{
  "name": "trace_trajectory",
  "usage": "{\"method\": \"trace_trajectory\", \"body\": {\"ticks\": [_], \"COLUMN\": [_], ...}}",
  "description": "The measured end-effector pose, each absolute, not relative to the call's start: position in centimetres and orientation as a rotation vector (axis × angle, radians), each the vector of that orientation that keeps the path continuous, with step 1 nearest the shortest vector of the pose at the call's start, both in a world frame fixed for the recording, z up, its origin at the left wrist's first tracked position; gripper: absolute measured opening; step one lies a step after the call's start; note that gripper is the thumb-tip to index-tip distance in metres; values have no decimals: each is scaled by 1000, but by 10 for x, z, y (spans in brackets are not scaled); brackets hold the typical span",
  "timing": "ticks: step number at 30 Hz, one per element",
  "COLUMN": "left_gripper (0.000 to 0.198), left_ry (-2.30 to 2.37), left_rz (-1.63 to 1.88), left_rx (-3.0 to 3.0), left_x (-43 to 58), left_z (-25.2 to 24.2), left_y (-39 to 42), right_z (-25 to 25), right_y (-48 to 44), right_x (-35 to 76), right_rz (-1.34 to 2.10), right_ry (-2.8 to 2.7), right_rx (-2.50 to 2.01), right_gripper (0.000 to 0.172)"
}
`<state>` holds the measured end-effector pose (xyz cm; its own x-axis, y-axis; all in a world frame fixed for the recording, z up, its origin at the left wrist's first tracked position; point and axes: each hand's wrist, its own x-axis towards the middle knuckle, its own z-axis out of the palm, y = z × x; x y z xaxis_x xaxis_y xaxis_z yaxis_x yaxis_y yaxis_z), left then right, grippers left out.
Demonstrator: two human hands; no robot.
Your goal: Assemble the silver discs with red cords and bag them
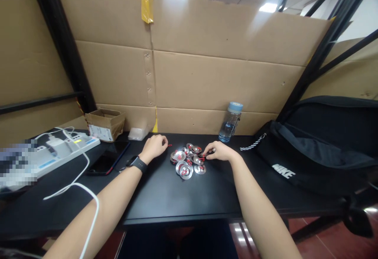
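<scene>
Several small silvery finger cymbals (186, 171) with red cord loops lie in a loose, overlapping pile on the black table (183, 202). Left of the pile, my left hand (154, 147) is closed, and a red cord loop (169, 145) sticks out by its fingertips. Whatever that loop hangs from is hidden by the hand. My right hand (219, 151) is at the pile's right edge, its thumb and fingers pinched on a finger cymbal with a red loop just below the fingertips. The fingers partly cover that cymbal.
Behind the pile stands a water bottle (229, 123) with a blue lid. A black bag (295, 152) sits right. To the left are a phone (109, 158), an open cardboard box (106, 123), a clear plastic packet (138, 134), a power strip (69, 148) and a white cable (96, 211).
</scene>
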<state>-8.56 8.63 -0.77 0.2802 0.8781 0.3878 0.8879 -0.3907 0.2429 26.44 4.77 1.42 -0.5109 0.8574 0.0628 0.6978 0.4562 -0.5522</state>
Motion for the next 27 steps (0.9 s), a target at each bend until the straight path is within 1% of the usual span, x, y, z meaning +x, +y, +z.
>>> {"method": "trace_trajectory", "body": {"ticks": [4, 7, 9, 12, 15, 19, 24, 27], "left_gripper": [16, 15, 16, 19, 21, 18, 16, 18], "left_ry": [-1646, -1462, -1291, -1087, -941, -784, -750, -795], "left_rz": [-822, -1010, -1160, -1347, -1397, -1378, -1534, -1631], "left_rx": [-2504, -2597, -2702, -2801, -2866, -2996, -2994, -2975], "left_x": [-81, -74, -68, -54, -40, -32, -34, -34], "left_z": [-4, -1, 1, 5, 8, 13, 13, 11], "left_y": [83, 78, 73, 61, 48, 37, 36, 37], "right_z": [19, 21, 21, 18, 12, 4, 1, 3], "right_y": [47, 46, 45, 40, 35, 30, 25, 23], "right_x": [268, 263, 255, 235, 214, 195, 184, 179], "right_rz": [526, 491, 611, 922, 1144, 1326, 1465, 1524], "right_ry": [-2269, -2131, -2012, -1822, -1696, -1612, -1468, -1397], "right_rx": [-1323, -1293, -1202, -1004, -886, -841, -726, -646], "right_gripper": [15, 17, 21, 29, 33, 32, 30, 28]}}
